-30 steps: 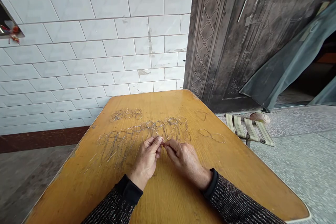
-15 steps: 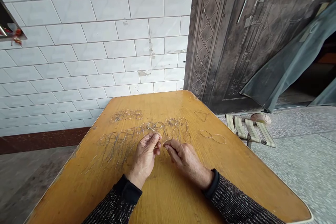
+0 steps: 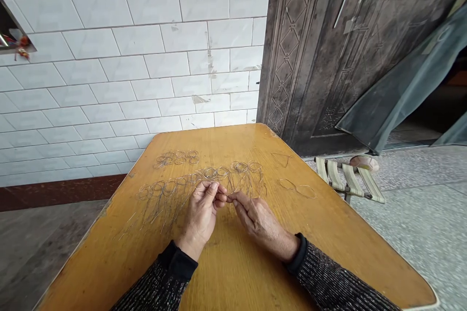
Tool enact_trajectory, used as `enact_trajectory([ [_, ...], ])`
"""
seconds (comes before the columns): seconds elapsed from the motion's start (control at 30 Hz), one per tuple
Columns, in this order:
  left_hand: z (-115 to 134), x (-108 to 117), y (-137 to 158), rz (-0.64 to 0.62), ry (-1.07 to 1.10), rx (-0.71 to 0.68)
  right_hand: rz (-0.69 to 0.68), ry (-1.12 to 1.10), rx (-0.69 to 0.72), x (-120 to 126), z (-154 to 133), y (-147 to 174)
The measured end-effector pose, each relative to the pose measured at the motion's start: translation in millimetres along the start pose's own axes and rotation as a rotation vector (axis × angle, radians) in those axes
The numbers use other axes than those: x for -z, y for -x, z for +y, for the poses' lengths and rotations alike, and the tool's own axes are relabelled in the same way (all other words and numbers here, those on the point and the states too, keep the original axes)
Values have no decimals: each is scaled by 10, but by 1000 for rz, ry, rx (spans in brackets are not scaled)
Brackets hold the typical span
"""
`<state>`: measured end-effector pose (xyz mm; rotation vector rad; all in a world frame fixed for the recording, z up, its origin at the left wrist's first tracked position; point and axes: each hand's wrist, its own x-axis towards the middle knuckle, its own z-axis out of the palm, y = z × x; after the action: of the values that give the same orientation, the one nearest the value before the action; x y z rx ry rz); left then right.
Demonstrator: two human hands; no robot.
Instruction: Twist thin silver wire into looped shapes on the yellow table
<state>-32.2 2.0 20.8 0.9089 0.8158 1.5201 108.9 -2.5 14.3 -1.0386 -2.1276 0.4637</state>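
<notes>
My left hand [image 3: 201,214] and my right hand [image 3: 255,218] meet fingertip to fingertip over a yellow wooden table [image 3: 233,272]. Both pinch the same thin wire piece [image 3: 223,198] between thumb and fingers. Just beyond the hands lies a row of bent wire loops with long tails [image 3: 197,182]. A smaller cluster of wire rings [image 3: 176,158] lies farther back. To the right lie a wire triangle [image 3: 280,159] and a double-loop wire shape [image 3: 296,188].
A white tiled wall [image 3: 127,58] stands behind the table and a dark metal door [image 3: 328,58] to its right. A folding stool [image 3: 348,180] stands on the grey floor beside the table's right edge, under a grey cloth [image 3: 397,87].
The left hand lifted slightly and moved back toward the wire row. The right fingertips closed in again on the left fingers. The view shifted a little.
</notes>
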Motion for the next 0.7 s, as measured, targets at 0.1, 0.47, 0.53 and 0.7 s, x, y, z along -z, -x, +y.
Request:
enact_trajectory([
  [0.1,1,-15,1,17,10,-46,66,-23,-26,-33,13,-12],
  [0.47,25,21,-39,39,12,-59,9,-126,-98,34,-29,-62],
  [0.53,17,26,-46,40,-10,-66,-1,-158,-117,14,1,-71],
  [0.7,11,77,-96,49,-8,-72,-133,-396,-89,32,76,-59],
])
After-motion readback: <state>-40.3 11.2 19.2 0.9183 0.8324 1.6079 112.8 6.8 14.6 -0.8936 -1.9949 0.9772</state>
